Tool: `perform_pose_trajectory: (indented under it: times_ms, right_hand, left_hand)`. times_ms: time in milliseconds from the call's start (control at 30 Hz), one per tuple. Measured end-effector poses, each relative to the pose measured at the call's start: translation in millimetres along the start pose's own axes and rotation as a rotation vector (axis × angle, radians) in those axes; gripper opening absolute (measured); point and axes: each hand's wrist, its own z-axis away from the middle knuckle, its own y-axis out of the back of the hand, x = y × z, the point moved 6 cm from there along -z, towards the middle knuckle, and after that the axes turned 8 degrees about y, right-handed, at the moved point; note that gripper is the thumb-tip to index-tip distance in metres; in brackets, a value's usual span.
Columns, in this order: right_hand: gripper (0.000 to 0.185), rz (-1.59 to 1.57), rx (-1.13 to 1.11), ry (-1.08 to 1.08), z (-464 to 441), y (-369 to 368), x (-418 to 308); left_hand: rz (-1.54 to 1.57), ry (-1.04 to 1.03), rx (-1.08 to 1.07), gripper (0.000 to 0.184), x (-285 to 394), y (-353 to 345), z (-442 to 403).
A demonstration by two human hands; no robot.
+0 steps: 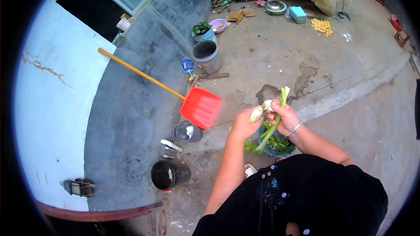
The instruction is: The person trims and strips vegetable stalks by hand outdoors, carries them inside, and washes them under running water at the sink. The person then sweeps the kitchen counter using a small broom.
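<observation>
My left hand [242, 126] is closed around a pale, whitish-green celery base [256, 114], its blunt end pointing up past the thumb. In my right hand [285, 117] is a long green celery stalk [272, 130], slanting from upper right to lower left. A short pale piece [267, 104] shows at the right fingertips, close to the left hand; I cannot tell whether it is joined to the celery base. Below both hands stands a round tub [286, 152] with leafy greens [276, 142], partly hidden by my arms.
To the left, a red shovel [201, 108] leans on the wall near a small grey bucket [182, 131] and a black bucket [162, 175]. Farther ahead are a large bucket [208, 61], a potted plant [201, 29], a purple basin [219, 25] and a blue box [298, 15].
</observation>
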Motion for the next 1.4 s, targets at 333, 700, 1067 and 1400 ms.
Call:
perform_pose_trajectory:
  times_ms: [333, 700, 1067, 1400]
  right_hand:
    - [0.011, 0.033, -0.061, 0.009, -11, 12, 9]
    - [0.014, 0.319, -0.099, -0.198, 33, 24, 84]
    - [0.024, 0.901, -0.223, -0.249, 29, 100, 86]
    - [0.029, 1.538, -0.095, -0.449, 30, 255, 84]
  left_hand:
    - [-0.030, -0.020, 0.143, 0.015, 9, -3, 0]
    - [-0.024, -0.030, 0.231, 0.015, 26, 15, -15]
    - [0.101, 0.044, 0.635, 0.018, -14, 90, -27]
    - [0.032, -0.054, 0.795, 0.015, 28, 137, -12]
